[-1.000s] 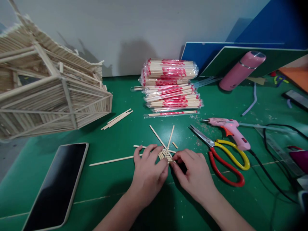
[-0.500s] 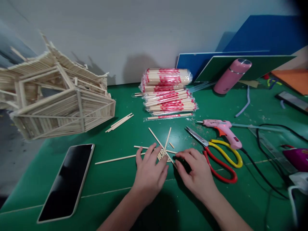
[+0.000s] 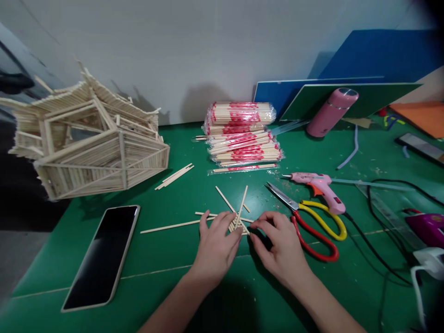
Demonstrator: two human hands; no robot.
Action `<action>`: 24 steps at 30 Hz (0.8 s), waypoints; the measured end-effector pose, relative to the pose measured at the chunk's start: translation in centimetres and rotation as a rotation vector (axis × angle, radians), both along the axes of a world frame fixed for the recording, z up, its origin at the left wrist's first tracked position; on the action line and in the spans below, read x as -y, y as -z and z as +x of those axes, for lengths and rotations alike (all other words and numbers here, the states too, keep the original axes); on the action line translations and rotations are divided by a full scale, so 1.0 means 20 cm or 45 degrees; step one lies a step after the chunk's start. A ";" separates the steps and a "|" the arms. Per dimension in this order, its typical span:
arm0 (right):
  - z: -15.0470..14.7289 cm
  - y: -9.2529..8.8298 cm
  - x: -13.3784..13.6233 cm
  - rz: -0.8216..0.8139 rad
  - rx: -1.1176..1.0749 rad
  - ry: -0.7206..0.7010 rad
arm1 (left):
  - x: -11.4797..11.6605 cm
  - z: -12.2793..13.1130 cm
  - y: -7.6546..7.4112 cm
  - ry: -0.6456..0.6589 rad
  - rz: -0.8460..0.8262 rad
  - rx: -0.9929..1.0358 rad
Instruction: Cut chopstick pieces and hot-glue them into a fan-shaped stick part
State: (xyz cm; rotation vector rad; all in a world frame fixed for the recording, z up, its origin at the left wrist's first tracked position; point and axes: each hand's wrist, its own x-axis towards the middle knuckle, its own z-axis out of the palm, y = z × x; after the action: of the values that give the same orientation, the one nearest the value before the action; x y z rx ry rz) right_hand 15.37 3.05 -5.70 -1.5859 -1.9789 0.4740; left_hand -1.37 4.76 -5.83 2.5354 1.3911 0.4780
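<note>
A small pile of crossed wooden chopsticks [image 3: 226,200] lies on the green table, some whole and some looking like short pieces. My left hand [image 3: 218,245] rests over the pile's left side with its fingers spread, and it hides part of the sticks. From the right, my right hand [image 3: 280,245] has its thumb and fingertips curled in at the end of a slanting chopstick, close to the left thumb. A short cut piece [image 3: 246,208] lies just behind the pile. Scissors [image 3: 305,217] with red and yellow handles lie right of my right hand.
A house-like stick model [image 3: 100,148] stands at the left, behind a phone [image 3: 102,259]. Wrapped chopstick packs [image 3: 243,138] are stacked at the back. On the right are a pink glue gun [image 3: 317,185] with its cord, a pink bottle [image 3: 331,113] and leaning boards [image 3: 374,97].
The view has shifted slightly. My right fingertips have drawn a little closer to the chopstick ends. My left hand stays over the pile.
</note>
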 end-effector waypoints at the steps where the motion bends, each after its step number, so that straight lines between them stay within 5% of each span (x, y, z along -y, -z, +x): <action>1: -0.01 0.00 -0.01 -0.002 0.012 -0.012 | 0.00 0.00 0.00 0.007 0.007 -0.005; 24: 0.00 0.01 -0.04 0.010 0.032 0.072 | -0.01 -0.01 0.01 -0.006 0.082 0.040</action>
State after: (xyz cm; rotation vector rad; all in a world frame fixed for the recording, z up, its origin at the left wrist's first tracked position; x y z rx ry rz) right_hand 15.37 3.79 -5.91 -1.6455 -1.9462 0.4257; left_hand -1.48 4.91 -6.12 2.5635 1.3927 0.5696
